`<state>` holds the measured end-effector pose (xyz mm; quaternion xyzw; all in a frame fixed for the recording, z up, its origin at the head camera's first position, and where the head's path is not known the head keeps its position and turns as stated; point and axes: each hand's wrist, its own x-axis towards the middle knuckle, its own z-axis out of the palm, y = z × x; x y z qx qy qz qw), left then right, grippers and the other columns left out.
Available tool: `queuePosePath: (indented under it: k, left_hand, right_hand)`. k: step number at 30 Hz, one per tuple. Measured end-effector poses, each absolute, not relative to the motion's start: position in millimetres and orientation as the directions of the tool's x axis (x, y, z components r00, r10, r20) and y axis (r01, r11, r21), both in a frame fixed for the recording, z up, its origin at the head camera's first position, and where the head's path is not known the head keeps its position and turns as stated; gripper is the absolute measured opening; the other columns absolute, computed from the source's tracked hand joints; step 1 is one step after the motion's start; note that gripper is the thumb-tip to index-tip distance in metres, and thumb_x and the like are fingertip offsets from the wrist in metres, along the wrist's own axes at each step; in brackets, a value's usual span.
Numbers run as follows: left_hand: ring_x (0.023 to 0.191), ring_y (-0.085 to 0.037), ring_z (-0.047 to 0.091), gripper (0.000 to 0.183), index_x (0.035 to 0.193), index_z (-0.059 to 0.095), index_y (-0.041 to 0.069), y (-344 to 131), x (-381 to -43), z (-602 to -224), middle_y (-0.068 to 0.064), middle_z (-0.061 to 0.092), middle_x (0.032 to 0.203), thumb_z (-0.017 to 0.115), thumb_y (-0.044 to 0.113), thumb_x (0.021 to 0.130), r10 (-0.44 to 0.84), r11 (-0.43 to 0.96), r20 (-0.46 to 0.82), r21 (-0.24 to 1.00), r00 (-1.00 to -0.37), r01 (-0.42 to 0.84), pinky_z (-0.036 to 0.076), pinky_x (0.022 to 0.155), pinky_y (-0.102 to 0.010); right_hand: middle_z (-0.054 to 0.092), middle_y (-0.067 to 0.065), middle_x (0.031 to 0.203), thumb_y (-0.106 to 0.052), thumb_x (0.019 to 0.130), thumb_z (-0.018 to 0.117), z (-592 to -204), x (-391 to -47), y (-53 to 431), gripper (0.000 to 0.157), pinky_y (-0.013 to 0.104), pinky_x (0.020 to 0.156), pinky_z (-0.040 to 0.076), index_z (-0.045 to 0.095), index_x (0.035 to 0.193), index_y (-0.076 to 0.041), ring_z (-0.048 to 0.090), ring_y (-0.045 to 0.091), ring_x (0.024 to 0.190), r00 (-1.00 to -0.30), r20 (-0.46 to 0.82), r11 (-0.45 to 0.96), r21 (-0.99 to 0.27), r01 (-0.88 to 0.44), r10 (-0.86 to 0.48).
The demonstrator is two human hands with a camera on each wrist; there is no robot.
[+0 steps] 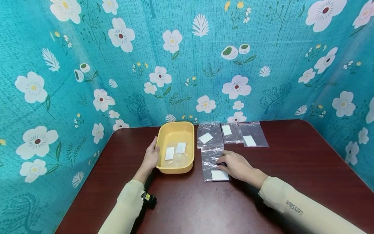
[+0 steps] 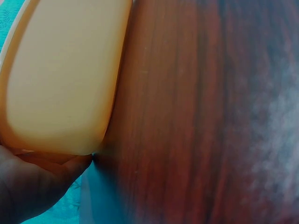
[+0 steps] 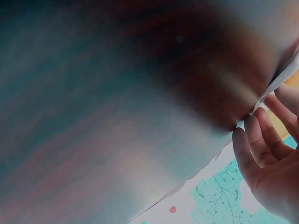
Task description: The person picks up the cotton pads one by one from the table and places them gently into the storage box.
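A yellow plastic basin [image 1: 176,170] stands left of centre on the table. My left hand [image 1: 151,155] grips its left side; the left wrist view shows the thumb [image 2: 77,166] against the basin's wall [image 2: 60,84]. Inside lie two white cards [image 1: 169,153] with clear plastic around them. To the right, a clear plastic bag [image 1: 208,162] with a white card [image 1: 220,175] at its near end lies flat. My right hand [image 1: 238,165] is over its right side, fingers bent, pinching the plastic. Close up, the right fingertips [image 3: 238,133] meet the plastic edge.
Behind that bag lie three more clear bags: one at left [image 1: 217,133], a smaller middle one [image 1: 233,135] and one at right [image 1: 260,131], each with a white card. A flowered blue curtain [image 1: 187,65] surrounds the dark red wooden table [image 1: 187,208]. A black device [image 1: 150,200] sits on my left wrist.
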<state>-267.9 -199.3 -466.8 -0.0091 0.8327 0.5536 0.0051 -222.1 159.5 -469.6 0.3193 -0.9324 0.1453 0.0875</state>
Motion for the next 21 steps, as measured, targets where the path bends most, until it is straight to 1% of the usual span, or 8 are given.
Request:
queuePosePath:
  k: [9,16,21]
  left_hand:
    - [0.152,-0.025,0.013,0.055,0.163,0.013,0.013,-199.5,-268.9,-466.3,-0.006,0.015,0.167,0.031,0.014,0.110,-0.015,0.375,-0.034,0.926,-0.999,-0.037,0.017,0.120,-0.048]
    - [0.152,-0.025,0.012,0.055,0.162,0.013,0.011,-200.4,-270.6,-466.8,-0.006,0.014,0.167,0.030,0.014,0.110,-0.011,0.365,-0.025,0.931,-1.000,-0.027,0.017,0.120,-0.048]
    - [0.152,-0.025,0.013,0.055,0.162,0.014,0.009,-200.3,-270.9,-470.0,-0.007,0.015,0.167,0.031,0.013,0.110,-0.008,0.376,-0.017,0.926,-1.000,-0.019,0.017,0.120,-0.047]
  right_hand:
    - [0.067,-0.009,0.086,-0.012,0.083,0.082,-469.8,-225.2,157.6,0.007,0.038,0.076,0.054,0.080,0.087,-0.017,0.063,0.015,0.085,-0.776,0.282,0.741,-0.242,-0.626,-0.564]
    - [0.062,-0.008,0.082,-0.009,0.083,0.081,-471.4,-227.1,157.6,0.009,0.035,0.070,0.053,0.077,0.082,-0.017,0.061,0.013,0.077,-0.762,0.296,0.736,-0.219,-0.641,-0.575]
    - [0.061,-0.009,0.081,-0.009,0.084,0.080,-473.7,-227.8,158.0,0.013,0.034,0.068,0.052,0.074,0.080,-0.020,0.060,0.012,0.076,-0.759,0.300,0.735,-0.213,-0.644,-0.578]
